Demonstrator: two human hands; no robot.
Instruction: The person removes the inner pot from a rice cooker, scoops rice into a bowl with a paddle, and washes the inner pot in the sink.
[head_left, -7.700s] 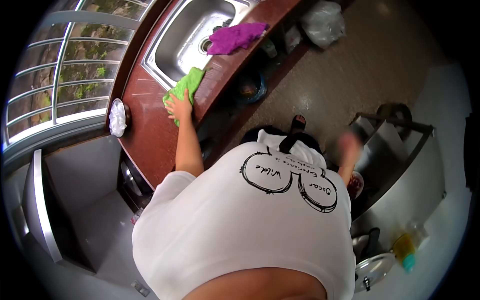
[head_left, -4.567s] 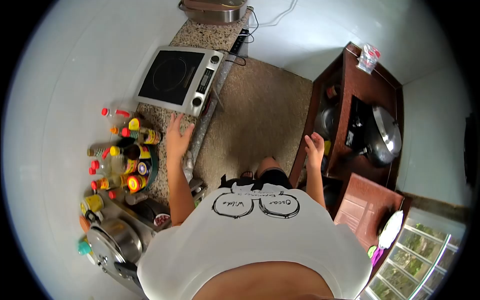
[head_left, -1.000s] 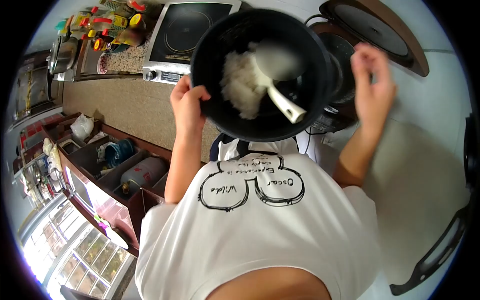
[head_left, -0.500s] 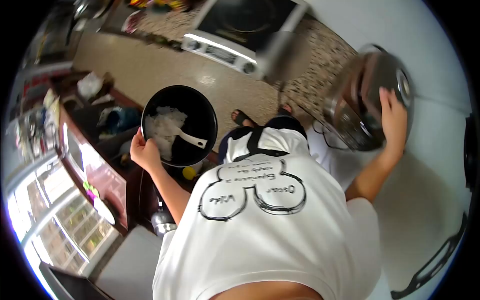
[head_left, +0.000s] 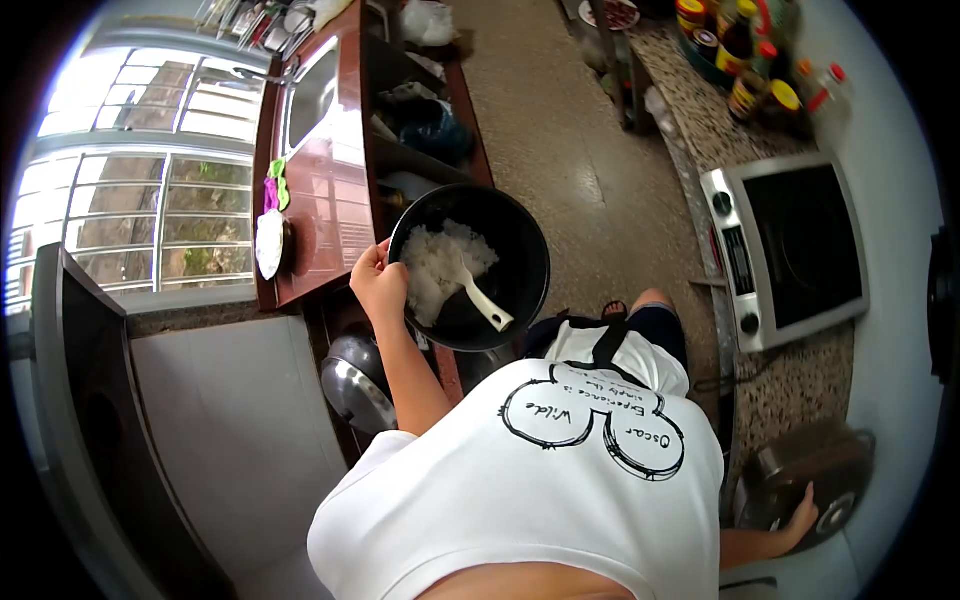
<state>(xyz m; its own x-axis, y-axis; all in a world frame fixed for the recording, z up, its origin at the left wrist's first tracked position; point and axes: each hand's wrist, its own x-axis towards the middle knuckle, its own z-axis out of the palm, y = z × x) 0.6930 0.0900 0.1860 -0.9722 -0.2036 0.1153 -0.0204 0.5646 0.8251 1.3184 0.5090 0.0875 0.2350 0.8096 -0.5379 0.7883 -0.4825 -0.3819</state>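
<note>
My left hand (head_left: 382,284) is closed on the rim of a deep black pot (head_left: 520,255), raised in front of me and tilted towards me. Clumps of white cooked rice (head_left: 440,262) lie in it, with a white rice paddle (head_left: 484,300) resting in the rice, its handle pointing towards my shirt. Low on the right, my right hand (head_left: 801,520) is on the lid of a brown rice cooker (head_left: 800,470), index finger stretched out and nothing gripped. The other fingers are partly hidden. The lid looks down on the cooker.
An induction cooker (head_left: 790,250) stands on the speckled counter (head_left: 690,95) at right, bottles (head_left: 740,50) beyond it. At left are a reddish-brown counter (head_left: 325,215) with a sink (head_left: 313,95) and open shelves beneath. A metal pot (head_left: 358,385) stands below my left arm.
My view has swung left, so the induction cooker and rice cooker sit farther right. The cooker lid, slightly raised before, now looks lowered under my right hand. My left hand still holds the pot.
</note>
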